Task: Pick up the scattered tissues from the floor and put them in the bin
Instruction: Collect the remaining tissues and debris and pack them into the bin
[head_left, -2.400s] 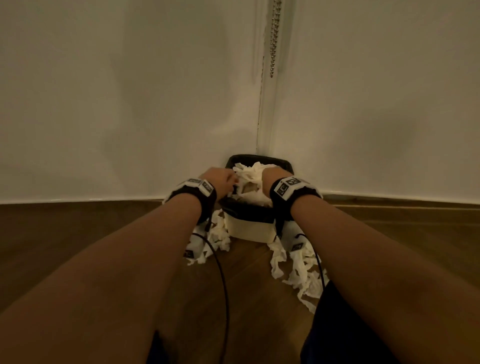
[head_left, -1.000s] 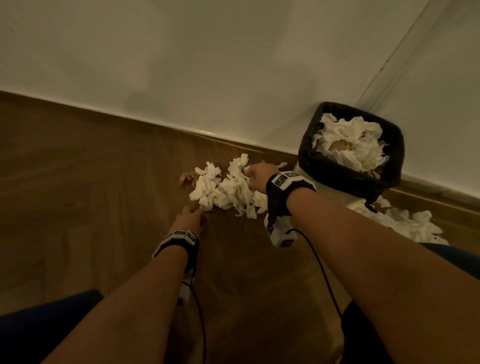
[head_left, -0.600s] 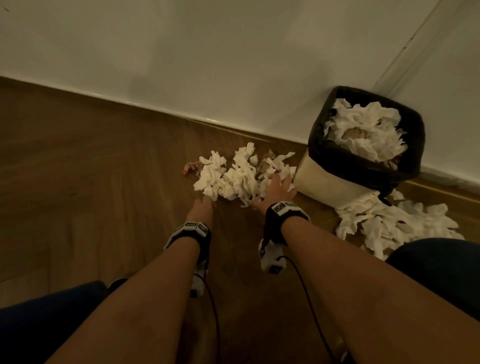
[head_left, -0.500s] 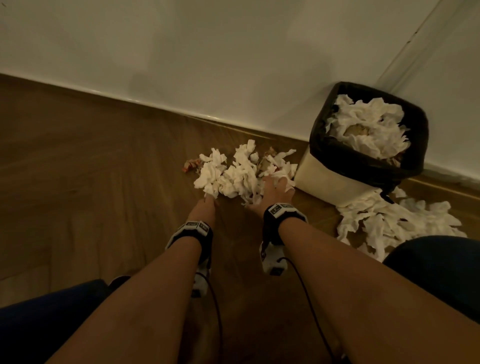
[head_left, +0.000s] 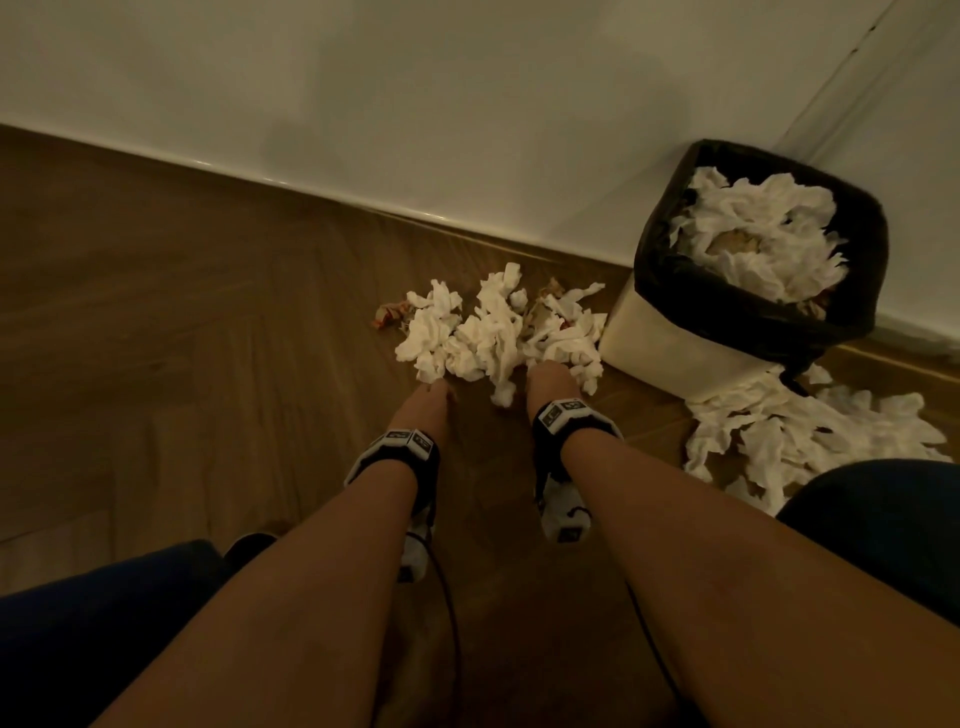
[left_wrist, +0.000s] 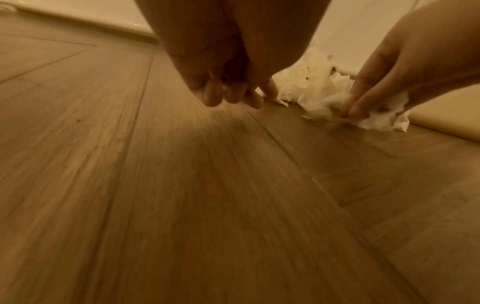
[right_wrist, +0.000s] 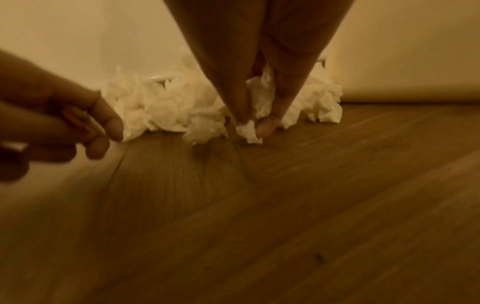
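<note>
Both hands have drawn back: right hand (head_left: 549, 382) pinches tissues (head_left: 493, 332), left hand (head_left: 423, 410) curls empty

A home room corner: herringbone wood floor (head_left: 208, 322), white wall (head_left: 415, 93).

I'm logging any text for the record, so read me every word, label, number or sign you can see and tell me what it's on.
No readable text in any view.
Left wristband: black-and-white square marker patterns, no legible letters.
Right wristband: the same kind of markers, too small and blurred to read.
Bin, tissues, floor: no print visible.
</note>
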